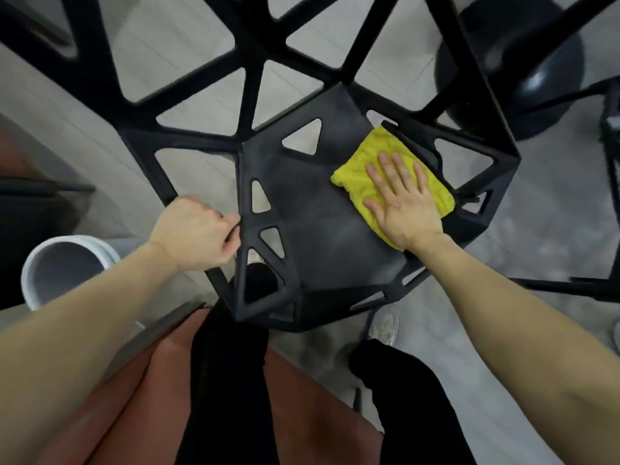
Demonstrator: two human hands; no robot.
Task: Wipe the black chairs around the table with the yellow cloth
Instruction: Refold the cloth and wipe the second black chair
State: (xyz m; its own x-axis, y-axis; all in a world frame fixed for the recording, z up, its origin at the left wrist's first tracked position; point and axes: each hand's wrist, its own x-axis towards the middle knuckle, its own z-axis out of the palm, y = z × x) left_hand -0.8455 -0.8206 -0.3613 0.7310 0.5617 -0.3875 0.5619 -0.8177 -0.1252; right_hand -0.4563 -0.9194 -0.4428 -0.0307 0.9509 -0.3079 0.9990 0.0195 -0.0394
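A black chair (pixel 312 209) with triangular cut-outs is seen from above; its seat serves as the landmark. The yellow cloth (pixel 372 166) is pressed flat on the seat's right part, just beside the right rim, under the right hand (pixel 402 203), whose fingers (pixel 385 169) are held straight and slightly apart on top of the cloth. The seat's left edge is gripped by the left hand (pixel 198 233), its fingers curled round a frame bar, so that the chair is steadied. A white bucket (pixel 63 266) stands on the floor to the left of the seat, and a dark round base (pixel 513 65) lies beyond the seat's far right corner. A reddish surface, possibly the worktop (pixel 141 391), is seen below the seat's near edge.

The wiping of the seat is judged to be under way, with the left and near parts possibly untouched. Risks from here: the cloth may be caught on the edge of a cut-out or pushed through one, since only flat pressure holds it; the chair may be shifted if the left grip is relaxed; the backrest struts may be missed.
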